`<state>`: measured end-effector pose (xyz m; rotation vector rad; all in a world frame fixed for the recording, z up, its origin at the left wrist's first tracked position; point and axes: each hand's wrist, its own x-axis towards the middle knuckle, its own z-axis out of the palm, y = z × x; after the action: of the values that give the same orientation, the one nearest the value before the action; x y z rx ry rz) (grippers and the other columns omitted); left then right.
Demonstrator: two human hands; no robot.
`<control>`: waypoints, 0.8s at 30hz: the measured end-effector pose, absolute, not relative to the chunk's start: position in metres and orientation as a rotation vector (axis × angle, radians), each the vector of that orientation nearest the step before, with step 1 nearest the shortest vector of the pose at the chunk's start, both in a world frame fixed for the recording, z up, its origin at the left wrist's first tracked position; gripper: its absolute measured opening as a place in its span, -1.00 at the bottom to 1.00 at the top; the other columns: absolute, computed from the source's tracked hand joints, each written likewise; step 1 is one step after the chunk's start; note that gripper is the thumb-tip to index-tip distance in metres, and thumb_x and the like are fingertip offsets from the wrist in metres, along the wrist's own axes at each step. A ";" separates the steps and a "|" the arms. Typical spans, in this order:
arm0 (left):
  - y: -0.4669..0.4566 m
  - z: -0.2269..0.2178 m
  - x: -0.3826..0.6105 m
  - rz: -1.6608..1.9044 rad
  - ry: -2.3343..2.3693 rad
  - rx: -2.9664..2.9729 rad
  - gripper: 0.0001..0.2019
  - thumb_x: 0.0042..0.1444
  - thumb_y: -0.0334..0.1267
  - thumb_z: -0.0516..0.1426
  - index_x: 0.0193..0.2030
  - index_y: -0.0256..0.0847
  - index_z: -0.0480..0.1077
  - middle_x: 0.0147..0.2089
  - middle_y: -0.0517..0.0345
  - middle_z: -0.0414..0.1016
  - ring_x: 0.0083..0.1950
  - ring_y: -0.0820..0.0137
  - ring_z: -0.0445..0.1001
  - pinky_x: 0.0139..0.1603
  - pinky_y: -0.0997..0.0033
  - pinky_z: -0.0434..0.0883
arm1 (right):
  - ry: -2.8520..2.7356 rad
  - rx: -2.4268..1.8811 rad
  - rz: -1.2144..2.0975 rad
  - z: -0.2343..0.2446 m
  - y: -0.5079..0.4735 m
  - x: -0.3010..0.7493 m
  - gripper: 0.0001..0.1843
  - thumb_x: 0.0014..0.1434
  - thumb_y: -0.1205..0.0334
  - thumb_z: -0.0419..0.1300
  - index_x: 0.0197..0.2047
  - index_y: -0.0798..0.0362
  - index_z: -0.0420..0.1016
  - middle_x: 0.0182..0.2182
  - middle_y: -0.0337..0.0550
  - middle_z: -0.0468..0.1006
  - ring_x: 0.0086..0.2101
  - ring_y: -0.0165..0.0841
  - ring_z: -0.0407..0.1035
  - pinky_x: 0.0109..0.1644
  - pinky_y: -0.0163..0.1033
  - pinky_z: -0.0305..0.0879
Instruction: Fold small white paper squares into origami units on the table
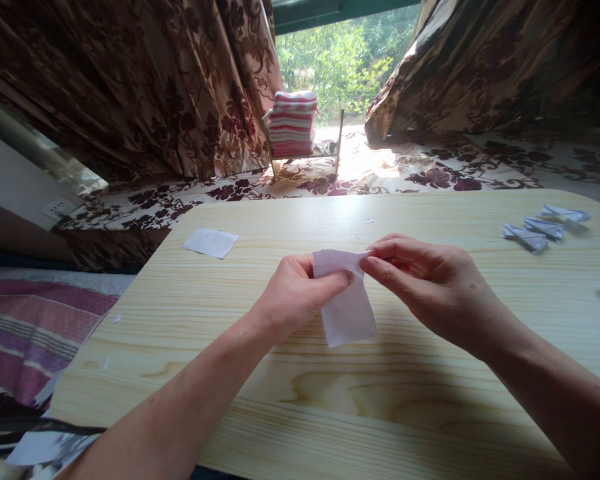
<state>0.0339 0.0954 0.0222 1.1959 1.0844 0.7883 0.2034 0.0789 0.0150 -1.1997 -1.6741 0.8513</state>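
Observation:
A small white sheet of paper [349, 313] is held up over the middle of the table between both hands. My left hand [300, 287] grips its left side, with the thumb lying across the front and the other fingers hidden behind. At the sheet's upper right corner, my right hand [420, 270] pinches the paper between thumb and fingertips. That corner looks bent or folded to a narrow point. The rest of the sheet hangs down toward me.
A printed paper slip [211, 243] lies at the table's left. Several folded paper pieces [533, 235] sit at the far right. Tiny paper scraps [370, 221] dot the wooden table [260, 427]. Beyond it stands a rack of stacked striped cloths [293, 127] before the window.

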 end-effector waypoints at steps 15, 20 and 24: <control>0.095 0.020 0.031 0.764 1.109 1.231 -0.86 -0.01 -0.26 0.18 -0.45 -0.30 0.49 -0.44 0.17 0.48 -0.41 0.47 0.38 -0.41 0.51 0.25 | -1.742 -1.176 0.935 0.016 0.078 0.201 -0.75 0.19 0.07 0.17 -0.41 0.05 0.46 -0.44 -0.20 0.44 -0.38 -0.36 0.28 -0.33 -0.26 0.18; 0.095 0.020 0.030 0.755 1.113 1.254 -0.84 -0.02 -0.25 0.17 -0.49 -0.30 0.47 -0.48 0.19 0.46 -0.44 0.47 0.37 -0.43 0.50 0.24 | -1.813 -1.205 0.846 0.016 0.078 0.200 -0.77 0.21 0.14 0.14 -0.43 0.04 0.46 -0.46 -0.19 0.43 -0.40 -0.36 0.28 -0.36 -0.26 0.17; 0.095 0.020 0.030 0.773 1.097 1.250 -0.86 -0.05 -0.26 0.18 -0.49 -0.30 0.48 -0.49 0.19 0.45 -0.45 0.46 0.37 -0.42 0.49 0.25 | -1.859 -1.205 0.745 0.016 0.077 0.200 -0.80 0.22 0.22 0.11 -0.42 0.04 0.45 -0.46 -0.20 0.42 -0.43 -0.38 0.28 -0.40 -0.27 0.17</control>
<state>0.0304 0.0951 0.0198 1.2500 1.0972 0.7734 0.1999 0.0772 0.0159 -1.2051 -1.8590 0.7452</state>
